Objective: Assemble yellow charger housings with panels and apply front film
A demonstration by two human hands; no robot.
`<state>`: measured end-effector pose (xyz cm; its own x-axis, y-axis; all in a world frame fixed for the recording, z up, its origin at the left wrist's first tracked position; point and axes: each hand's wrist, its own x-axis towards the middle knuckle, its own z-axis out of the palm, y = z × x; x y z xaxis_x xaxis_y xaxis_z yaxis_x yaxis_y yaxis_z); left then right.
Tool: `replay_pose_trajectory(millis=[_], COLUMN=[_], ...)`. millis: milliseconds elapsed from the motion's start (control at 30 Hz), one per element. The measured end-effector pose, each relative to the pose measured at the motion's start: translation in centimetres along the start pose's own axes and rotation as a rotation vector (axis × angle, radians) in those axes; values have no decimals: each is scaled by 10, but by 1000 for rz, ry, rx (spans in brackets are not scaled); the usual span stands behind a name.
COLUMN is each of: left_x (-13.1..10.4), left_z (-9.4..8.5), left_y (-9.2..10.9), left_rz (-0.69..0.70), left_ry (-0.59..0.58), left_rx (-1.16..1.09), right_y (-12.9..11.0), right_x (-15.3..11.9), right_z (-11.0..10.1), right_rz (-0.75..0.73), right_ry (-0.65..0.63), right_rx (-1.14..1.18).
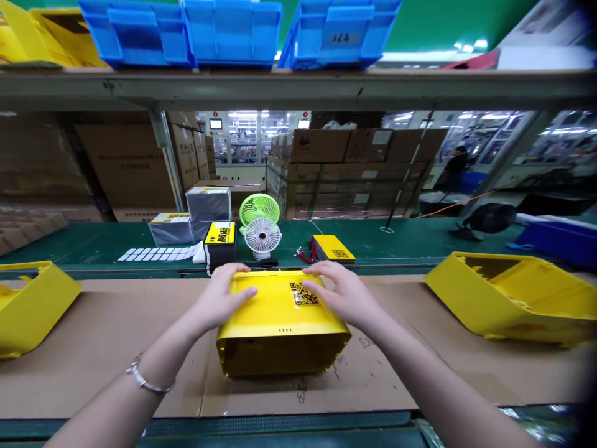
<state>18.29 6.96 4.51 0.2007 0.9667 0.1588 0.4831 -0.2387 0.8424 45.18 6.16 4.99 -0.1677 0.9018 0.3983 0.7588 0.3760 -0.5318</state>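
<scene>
A yellow plastic housing (265,311) rests on the brown cardboard sheet (177,392) in front of me, its dark hollow side facing me. Printed on its top is a black QR code (304,294). My left hand (222,297) grips the housing's far left corner, thumb on top and fingers over the back edge. Closed round the far right corner is my right hand (344,291), its thumb beside the QR code. Fingertips of both hands are partly hidden behind the back edge.
Similar yellow housings lie at the left (37,305) and right (508,298). Behind are a white fan (262,236), a green fan (256,205), a black-and-yellow stack (221,242) and yellow-topped cards (333,247). Blue bins (233,34) line the overhead shelf (298,90).
</scene>
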Motion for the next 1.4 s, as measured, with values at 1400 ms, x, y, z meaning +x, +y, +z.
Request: replay_pose_trajectory(millis=[1400], left_x=[72], left_z=[-38], left_y=[-88], left_rz=[259], left_ry=[392], left_rx=[616], right_y=[32], right_x=[21], right_z=[33], right_rz=[450], right_ry=[-212], right_rx=[724])
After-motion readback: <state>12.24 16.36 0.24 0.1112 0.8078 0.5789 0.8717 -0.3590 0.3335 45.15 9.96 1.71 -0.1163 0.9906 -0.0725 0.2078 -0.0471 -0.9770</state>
